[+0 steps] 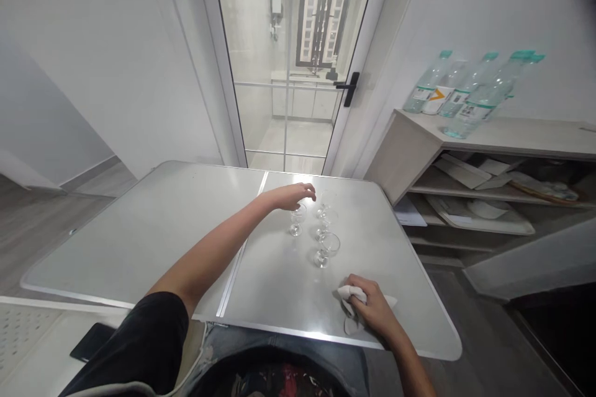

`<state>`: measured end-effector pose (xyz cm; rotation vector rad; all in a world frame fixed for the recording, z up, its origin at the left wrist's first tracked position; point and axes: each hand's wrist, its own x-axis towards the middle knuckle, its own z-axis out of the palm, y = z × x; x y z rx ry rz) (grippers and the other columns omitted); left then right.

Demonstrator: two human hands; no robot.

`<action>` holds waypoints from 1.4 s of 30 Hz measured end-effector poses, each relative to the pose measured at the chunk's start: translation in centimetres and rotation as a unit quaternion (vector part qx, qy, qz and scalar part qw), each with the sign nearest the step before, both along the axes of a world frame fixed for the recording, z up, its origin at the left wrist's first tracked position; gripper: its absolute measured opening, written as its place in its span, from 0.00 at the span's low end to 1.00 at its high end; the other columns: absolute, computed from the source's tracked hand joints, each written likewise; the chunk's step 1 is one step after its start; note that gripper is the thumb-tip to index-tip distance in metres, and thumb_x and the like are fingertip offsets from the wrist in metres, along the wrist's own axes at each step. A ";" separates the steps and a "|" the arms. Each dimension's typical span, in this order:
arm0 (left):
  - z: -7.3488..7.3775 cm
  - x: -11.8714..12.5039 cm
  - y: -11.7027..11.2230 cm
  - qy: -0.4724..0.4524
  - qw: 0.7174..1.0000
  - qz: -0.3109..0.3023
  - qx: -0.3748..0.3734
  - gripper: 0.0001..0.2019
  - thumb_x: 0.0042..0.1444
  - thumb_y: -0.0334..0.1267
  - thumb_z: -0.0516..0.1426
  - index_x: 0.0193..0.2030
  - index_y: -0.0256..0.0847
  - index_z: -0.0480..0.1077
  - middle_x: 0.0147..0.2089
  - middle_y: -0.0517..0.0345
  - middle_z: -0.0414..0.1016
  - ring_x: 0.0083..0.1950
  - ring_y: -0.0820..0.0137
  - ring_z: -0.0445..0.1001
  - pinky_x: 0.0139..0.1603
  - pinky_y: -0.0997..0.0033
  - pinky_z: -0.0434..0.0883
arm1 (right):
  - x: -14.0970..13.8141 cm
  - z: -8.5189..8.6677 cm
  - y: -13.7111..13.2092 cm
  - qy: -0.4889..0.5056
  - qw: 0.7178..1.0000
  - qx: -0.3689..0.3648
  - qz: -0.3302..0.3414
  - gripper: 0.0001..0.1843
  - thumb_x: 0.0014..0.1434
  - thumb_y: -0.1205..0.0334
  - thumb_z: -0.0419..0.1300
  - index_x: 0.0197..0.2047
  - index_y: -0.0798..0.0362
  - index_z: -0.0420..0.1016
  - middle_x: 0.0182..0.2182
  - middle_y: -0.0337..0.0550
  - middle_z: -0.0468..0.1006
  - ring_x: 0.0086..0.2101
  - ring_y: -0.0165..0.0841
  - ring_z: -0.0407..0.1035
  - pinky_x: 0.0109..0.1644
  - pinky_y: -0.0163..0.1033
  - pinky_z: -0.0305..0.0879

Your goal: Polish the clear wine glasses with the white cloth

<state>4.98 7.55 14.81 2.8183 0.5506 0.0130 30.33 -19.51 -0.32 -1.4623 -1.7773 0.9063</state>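
Left hand is out over the table, palm down, fingers bent and a bit spread, right at the bowl of the left glass. Can't tell if it's gripping that glass or only touching or hovering; thumb is near the rim. Right hand is closed around a white cloth, low over the table near its front edge, with loose cloth poking out both sides of the fist. Glasses: four clear stemmed ones, all on the right panel of the table. Left glass stands alone under the left hand. The other three run in a rough line just right of it: near glass, middle glass, far glass. All upright on their feet; far one is faint against the table. Metal seam splits the table, left panel on the other side. Past the table: glazed door with black handle, shut. Right side: shelf unit with clear bottles on top, flat pieces and a tray inside. Dark phone lies lower left, beside the black sleeve.
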 end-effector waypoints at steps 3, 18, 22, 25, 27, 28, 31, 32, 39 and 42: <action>-1.3 0.4 0.2 -0.008 0.999 0.021 0.035 0.24 0.52 0.17 0.54 0.51 0.42 0.77 0.61 0.50 0.75 0.59 0.60 0.74 0.52 0.64 0.73 | 0.1 0.1 -0.1 -0.005 1.000 -0.003 0.003 0.07 0.58 0.65 0.55 0.29 0.51 0.70 0.28 0.38 0.74 0.32 0.35 0.69 0.40 0.38 0.61; -0.6 -8.2 0.7 -0.133 0.974 0.169 0.066 0.23 0.46 0.13 0.53 0.40 0.39 0.81 0.41 0.53 0.83 0.41 0.68 0.79 0.44 0.71 0.72 | 1.3 -1.0 -0.1 -0.063 0.998 -0.003 0.030 0.15 0.64 0.52 0.55 0.31 0.51 0.74 0.27 0.41 0.77 0.29 0.36 0.71 0.37 0.36 0.66; 1.2 -17.1 0.8 -0.143 0.940 0.298 0.080 0.19 0.51 0.17 0.53 0.39 0.38 0.82 0.41 0.50 0.83 0.40 0.66 0.78 0.44 0.68 0.72 | 1.7 -1.4 0.1 -0.065 0.997 -0.004 0.030 0.15 0.63 0.51 0.57 0.30 0.51 0.74 0.26 0.40 0.77 0.29 0.37 0.72 0.36 0.35 0.68; 1.3 -22.8 1.3 -0.063 0.907 0.408 0.086 0.17 0.51 0.21 0.55 0.39 0.39 0.83 0.40 0.49 0.83 0.42 0.63 0.78 0.48 0.65 0.71 | 1.7 -1.5 0.1 -0.063 0.998 -0.004 0.020 0.14 0.62 0.52 0.58 0.30 0.50 0.75 0.26 0.41 0.78 0.29 0.37 0.72 0.35 0.36 0.68; 1.0 -25.5 1.5 -0.031 0.886 0.457 0.072 0.16 0.50 0.22 0.57 0.39 0.39 0.83 0.39 0.50 0.84 0.43 0.63 0.78 0.49 0.66 0.70 | 1.7 -1.6 0.1 -0.060 0.998 0.000 0.013 0.13 0.61 0.52 0.58 0.30 0.50 0.76 0.28 0.41 0.79 0.29 0.38 0.72 0.35 0.36 0.68; 0.8 -26.5 1.5 -0.024 0.880 0.469 0.070 0.15 0.50 0.22 0.58 0.38 0.39 0.83 0.38 0.50 0.84 0.42 0.63 0.78 0.49 0.66 0.70 | 1.7 -1.6 0.1 -0.060 0.998 0.001 0.011 0.13 0.61 0.52 0.58 0.31 0.50 0.76 0.28 0.41 0.79 0.29 0.38 0.72 0.35 0.36 0.68; 0.3 -28.6 1.5 -0.012 0.863 0.500 0.067 0.13 0.50 0.22 0.59 0.37 0.37 0.82 0.37 0.48 0.83 0.40 0.63 0.77 0.48 0.65 0.70 | 1.7 -1.7 0.0 -0.063 0.998 -0.004 0.011 0.14 0.62 0.52 0.58 0.31 0.50 0.76 0.28 0.42 0.79 0.30 0.38 0.72 0.35 0.37 0.68; 0.1 -29.0 1.5 -0.009 0.857 0.510 0.067 0.12 0.51 0.23 0.59 0.38 0.36 0.82 0.37 0.48 0.83 0.40 0.63 0.77 0.48 0.65 0.70 | 1.7 -1.8 0.0 -0.064 0.998 -0.004 0.011 0.13 0.62 0.52 0.58 0.31 0.50 0.76 0.28 0.42 0.79 0.30 0.39 0.73 0.36 0.37 0.68; -0.5 -29.9 1.9 0.012 0.836 0.545 0.058 0.15 0.51 0.26 0.59 0.43 0.38 0.82 0.44 0.51 0.85 0.46 0.64 0.78 0.52 0.68 0.72 | 1.7 -1.7 -0.2 -0.053 0.998 -0.012 0.018 0.11 0.62 0.56 0.57 0.31 0.50 0.74 0.27 0.41 0.78 0.30 0.38 0.72 0.37 0.37 0.67; 0.4 -29.8 1.7 0.018 0.838 0.542 0.057 0.17 0.50 0.27 0.59 0.46 0.39 0.81 0.46 0.52 0.85 0.46 0.63 0.80 0.52 0.67 0.73 | 1.3 -1.4 -0.2 -0.038 0.999 -0.010 0.002 0.09 0.61 0.57 0.57 0.32 0.50 0.76 0.30 0.42 0.79 0.33 0.39 0.72 0.39 0.38 0.67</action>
